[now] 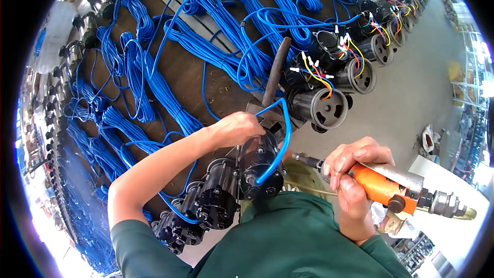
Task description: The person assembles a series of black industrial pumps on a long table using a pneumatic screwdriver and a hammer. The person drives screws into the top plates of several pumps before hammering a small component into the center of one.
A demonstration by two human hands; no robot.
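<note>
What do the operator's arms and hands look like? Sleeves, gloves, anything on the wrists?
Left hand and right hand are both ungloved. No watch or band visible on either wrist. The left short, dark green fabric sleeve ends above the elbow; the right dark green fabric sleeve matches in colour.

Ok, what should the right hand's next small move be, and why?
I'd probably ease the orange-and-silver handheld power driver in the right hand toward the black cylindrical housing: its tip points that way but seems short of it, while the left hand is at the housing's upper end.
</note>
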